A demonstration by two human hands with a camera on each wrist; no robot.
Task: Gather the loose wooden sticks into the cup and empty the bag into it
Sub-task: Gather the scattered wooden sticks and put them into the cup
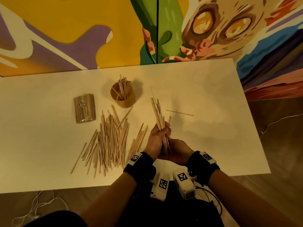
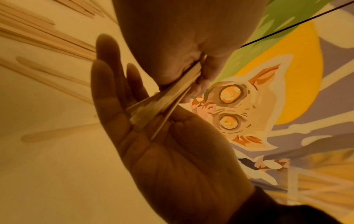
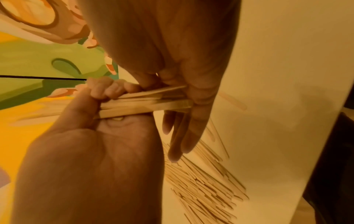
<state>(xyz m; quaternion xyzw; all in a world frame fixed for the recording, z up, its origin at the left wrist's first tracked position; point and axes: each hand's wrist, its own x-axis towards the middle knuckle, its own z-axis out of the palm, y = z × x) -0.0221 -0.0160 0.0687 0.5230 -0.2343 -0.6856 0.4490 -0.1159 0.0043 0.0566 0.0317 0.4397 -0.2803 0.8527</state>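
My right hand [image 1: 177,149] grips a bundle of wooden sticks [image 1: 158,112] above the white table [image 1: 205,136], fingers curled round it in the right wrist view [image 3: 107,92]. My left hand [image 1: 155,138] is flat, with its palm [image 2: 153,136] against the near ends of the sticks [image 2: 166,98]. A round wooden cup [image 1: 125,100] stands farther back and to the left, partly filled with upright sticks. A clear bag of sticks [image 1: 84,108] lies flat to the cup's left. A big pile of loose sticks [image 1: 109,140] is spread on the table left of my hands.
One stick [image 1: 179,112] lies alone to the right of the bundle. A painted wall panel [image 1: 114,30] rises behind the table's far edge. White cables [image 1: 37,208] lie on the floor by the near edge.
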